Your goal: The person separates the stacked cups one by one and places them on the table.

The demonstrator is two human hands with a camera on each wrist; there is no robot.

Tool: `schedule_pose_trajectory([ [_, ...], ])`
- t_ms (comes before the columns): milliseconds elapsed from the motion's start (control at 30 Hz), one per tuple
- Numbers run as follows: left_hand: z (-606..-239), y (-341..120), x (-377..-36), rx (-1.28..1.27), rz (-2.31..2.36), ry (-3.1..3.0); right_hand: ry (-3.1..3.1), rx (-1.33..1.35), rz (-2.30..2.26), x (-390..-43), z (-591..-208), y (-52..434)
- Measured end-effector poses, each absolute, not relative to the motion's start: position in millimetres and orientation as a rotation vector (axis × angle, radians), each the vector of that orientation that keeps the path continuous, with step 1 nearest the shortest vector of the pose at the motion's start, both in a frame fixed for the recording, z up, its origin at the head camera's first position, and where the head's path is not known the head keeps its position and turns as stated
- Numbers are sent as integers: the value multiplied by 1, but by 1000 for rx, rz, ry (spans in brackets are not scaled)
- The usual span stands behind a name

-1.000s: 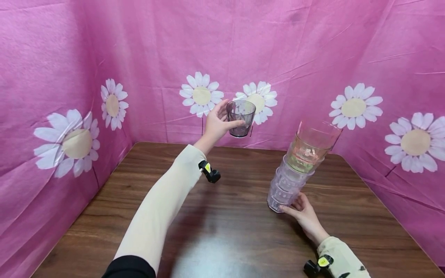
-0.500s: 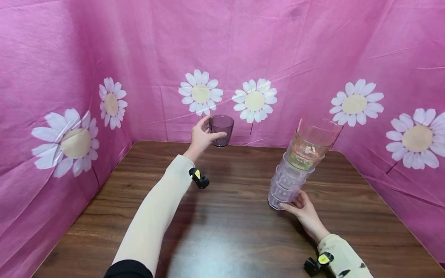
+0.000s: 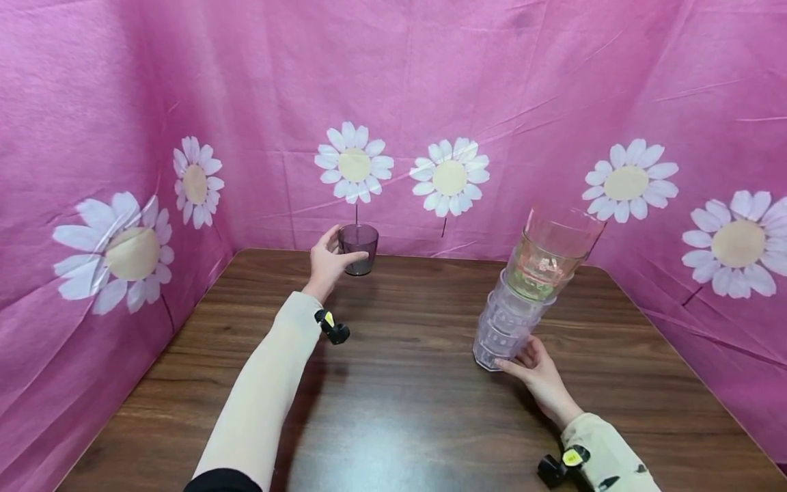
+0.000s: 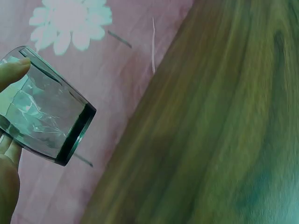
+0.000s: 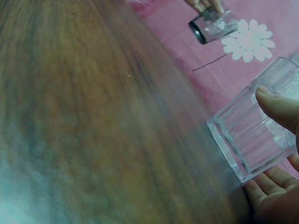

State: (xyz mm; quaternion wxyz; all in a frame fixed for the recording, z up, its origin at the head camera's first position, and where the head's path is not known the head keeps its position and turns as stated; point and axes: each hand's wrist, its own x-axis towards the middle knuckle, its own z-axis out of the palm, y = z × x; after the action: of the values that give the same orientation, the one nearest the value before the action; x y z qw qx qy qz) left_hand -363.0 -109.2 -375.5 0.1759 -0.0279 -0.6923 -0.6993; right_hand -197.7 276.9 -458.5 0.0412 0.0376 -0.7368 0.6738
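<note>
My left hand point(image 3: 328, 260) grips a small smoky purple cup point(image 3: 359, 249) at the back of the wooden table point(image 3: 406, 424), close to the pink cloth wall. The cup's base point(image 4: 70, 140) sits just at or above the tabletop; I cannot tell if it touches. On the right a leaning stack of clear cups point(image 3: 522, 301) stands on the table, topped by a pinkish cup point(image 3: 562, 236). My right hand point(image 3: 531, 369) holds the bottom clear ribbed cup point(image 5: 254, 133) of that stack, thumb on its side and fingers under it.
Pink cloth with white daisies point(image 3: 451, 179) walls the table on the left, back and right. The table's front half shows bare wood with a light glare. A small black and yellow clip point(image 3: 332, 326) hangs at my left wrist, another clip point(image 3: 562, 466) at my right.
My left hand has carried the purple cup down and to the left, from in front of the daisies to the table's back edge. The right hand and stack have stayed put.
</note>
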Motion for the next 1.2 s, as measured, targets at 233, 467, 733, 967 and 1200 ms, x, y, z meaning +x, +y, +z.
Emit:
schedule_pose_trajectory([
  [233,-396,-133,-358,-12,-1939,-1984,-2260,92,2079,-196,-458,276],
  [467,-412,-154,-354,6,-1962,-1929,-2260,90,2086,-197,-459,276],
  [733,-424,-170,-345,16,-1971,-1923,-2275,98,2074,-199,-458,276],
  [967,-437,-176,-347,36,-2010,-1883,-2272,102,2069,-199,-459,278],
  [1200,-441,-178,-347,39,-2042,-1865,-2253,112,2083,-198,-461,278],
])
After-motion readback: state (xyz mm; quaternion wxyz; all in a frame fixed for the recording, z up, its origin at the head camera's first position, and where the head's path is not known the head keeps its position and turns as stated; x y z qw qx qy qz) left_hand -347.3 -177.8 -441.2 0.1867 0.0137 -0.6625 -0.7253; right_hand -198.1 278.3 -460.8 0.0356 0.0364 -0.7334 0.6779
